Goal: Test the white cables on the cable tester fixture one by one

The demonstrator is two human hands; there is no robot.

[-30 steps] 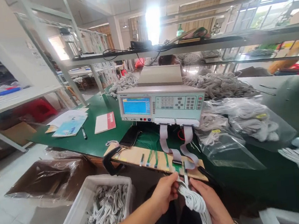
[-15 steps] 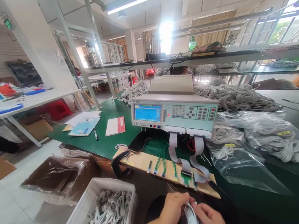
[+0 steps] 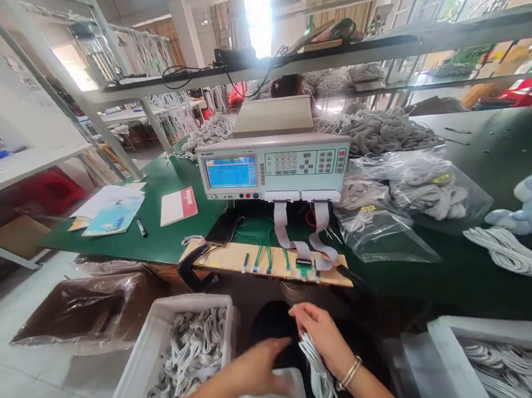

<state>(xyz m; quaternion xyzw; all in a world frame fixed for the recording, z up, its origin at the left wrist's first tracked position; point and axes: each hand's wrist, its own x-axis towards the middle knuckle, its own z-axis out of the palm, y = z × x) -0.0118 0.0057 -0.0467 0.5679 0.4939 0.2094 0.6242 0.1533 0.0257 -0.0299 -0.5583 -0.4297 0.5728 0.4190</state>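
- Green workbench fills the view, shelving above, with a co-worker's head behind the tester.
- Grey tester sits mid-bench with its screen lit; two ribbon leads drop to the wooden fixture board at the near edge.
- White bin at your left holds many coiled cables; the bin at your right holds more.
- Nothing is plugged into the board's near sockets, so by my read this cable is between stations.
- Your right hand has its fingers closed around a white cable bundle, low over your lap.
- Your left hand reaches across, fingers loosely spread, holding nothing.
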